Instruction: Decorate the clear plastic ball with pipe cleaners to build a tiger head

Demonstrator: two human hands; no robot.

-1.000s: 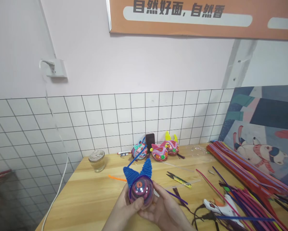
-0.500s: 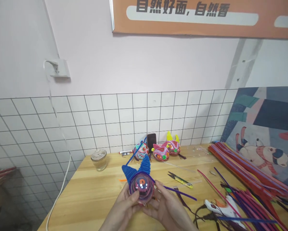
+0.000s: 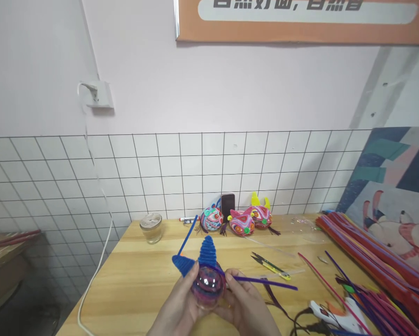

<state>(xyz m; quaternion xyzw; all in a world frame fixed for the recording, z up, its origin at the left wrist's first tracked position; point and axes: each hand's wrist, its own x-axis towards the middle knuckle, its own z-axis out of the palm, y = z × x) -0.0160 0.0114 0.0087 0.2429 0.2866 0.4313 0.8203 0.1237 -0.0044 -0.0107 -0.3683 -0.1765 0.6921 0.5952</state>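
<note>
A clear plastic ball [image 3: 208, 285], part-wrapped in purple and pink pipe cleaner, is held low over the table between my two hands. Two blue pipe-cleaner ears [image 3: 207, 252] stand on its top, and a thin blue stem rises from the left one. My left hand [image 3: 179, 301] wraps the ball's left side, its thumb beside the left ear. On the right side, my right hand [image 3: 246, 301] pinches a purple pipe cleaner [image 3: 268, 282] against the ball; its loose end sticks out to the right. The ball's underside is hidden.
Finished wrapped balls [image 3: 242, 223] and a phone [image 3: 227, 205] stand by the tiled wall. A glass jar [image 3: 151, 228] is at back left. Thread snips [image 3: 270, 266], a glue gun [image 3: 337, 315] and bundles of pipe cleaners [image 3: 377, 256] lie to the right.
The ball has tilted in my hands, and my left thumb has slid from its front up to the left ear. The view has shifted slightly left.
</note>
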